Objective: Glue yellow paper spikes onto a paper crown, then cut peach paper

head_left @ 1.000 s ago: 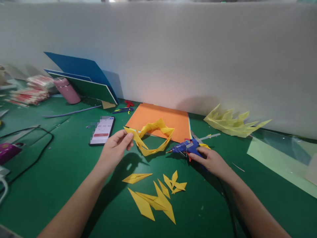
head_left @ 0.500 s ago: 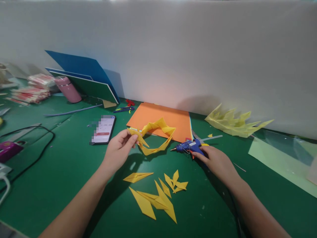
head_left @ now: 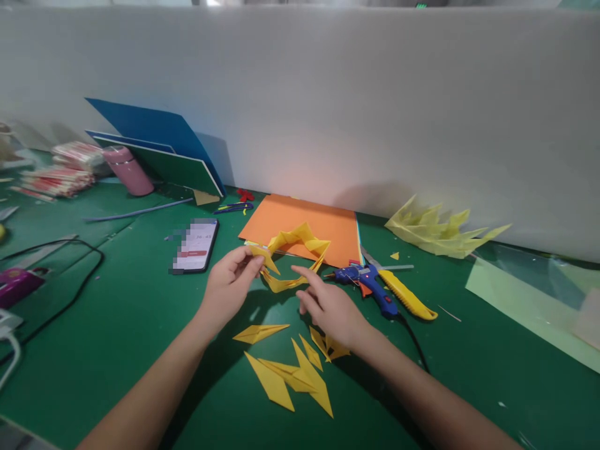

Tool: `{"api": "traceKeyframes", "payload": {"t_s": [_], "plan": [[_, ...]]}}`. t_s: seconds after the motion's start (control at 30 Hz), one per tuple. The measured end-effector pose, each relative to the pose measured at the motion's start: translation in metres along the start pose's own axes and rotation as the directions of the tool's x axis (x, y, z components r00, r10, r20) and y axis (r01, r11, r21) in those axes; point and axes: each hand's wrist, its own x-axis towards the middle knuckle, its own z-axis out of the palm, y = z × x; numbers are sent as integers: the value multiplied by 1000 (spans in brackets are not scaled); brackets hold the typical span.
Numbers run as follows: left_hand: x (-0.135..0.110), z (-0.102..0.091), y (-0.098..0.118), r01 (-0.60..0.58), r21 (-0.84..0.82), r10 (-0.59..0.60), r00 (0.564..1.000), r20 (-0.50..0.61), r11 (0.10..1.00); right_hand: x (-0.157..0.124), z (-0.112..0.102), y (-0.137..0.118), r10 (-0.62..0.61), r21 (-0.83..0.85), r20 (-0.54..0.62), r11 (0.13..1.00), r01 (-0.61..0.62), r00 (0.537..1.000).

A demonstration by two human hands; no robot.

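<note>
A yellow folded-paper ring (head_left: 287, 285), crown-like with pointed sections, is held up at its left end by my left hand (head_left: 230, 281), thumb and fingers pinched on a folded piece. My right hand (head_left: 334, 307) hovers by the ring's near right side, index finger stretched toward it and fingers apart, holding nothing. Just right of that hand lies a blue hot glue gun (head_left: 370, 282) with a clear glue stick in its back. Several loose folded yellow paper pieces (head_left: 276, 378) lie below the hands; my right hand partly covers some of them.
Beside the glue gun is a yellow-handled cutter (head_left: 407, 294). Orange paper (head_left: 300, 215) lies behind the ring. A phone (head_left: 199, 247) is at left, near a pink bottle (head_left: 129, 170) and blue board (head_left: 154, 128). A pale yellow paper crown (head_left: 443, 234) sits at right.
My right hand has let go of the glue gun, now lying on the table, and moved left to the ring. My left hand still holds the ring.
</note>
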Motion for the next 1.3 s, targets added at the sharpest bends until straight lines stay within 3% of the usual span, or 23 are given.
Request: {"api": "traceKeyframes", "payload": {"t_s": [0.13,0.33,0.53,1.3], "plan": [[-1,1,-5,-59,57,57,998,27,997,16,16,1,7,-1,17,1000,-7,1000],[-4,2,-5,-107,177,85,988,127,978,15,27,8,-14,80,-55,997,18,998],[-10,5,0,-50,207,7,979,204,977,13,29,9,-26,124,-122,991,41,992],[-12,9,-1,-124,201,64,957,282,972,13,32,8,-48,95,-212,993,69,976]]}}
